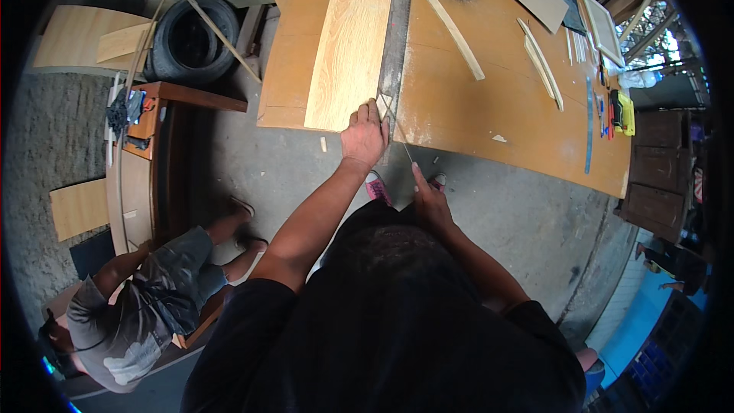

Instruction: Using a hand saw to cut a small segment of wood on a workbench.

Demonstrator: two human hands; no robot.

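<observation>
Black-shirted shoulders nearest the lens, both forearms reaching fwd. Left hand (364,136) flat at the near edge of the surface (489,118), fingers (368,111) pressed together, tips on the long grey metal straightedge (396,34), just beside the pale wood-grain panel (348,61). Right hand (430,199) lower, off the surface, fingers curled, seemingly pinching a thin strip (397,126) running up toward the straightedge — grip too small to confirm. Loose wood strips (455,34) further out, tools (621,111) at far right edge. Crouching person (138,298) at left, well apart. Risk, by judgement: left-hand pressure only at near end, so straightedge could pivot; thin strip could snap if pulled sideways.
</observation>
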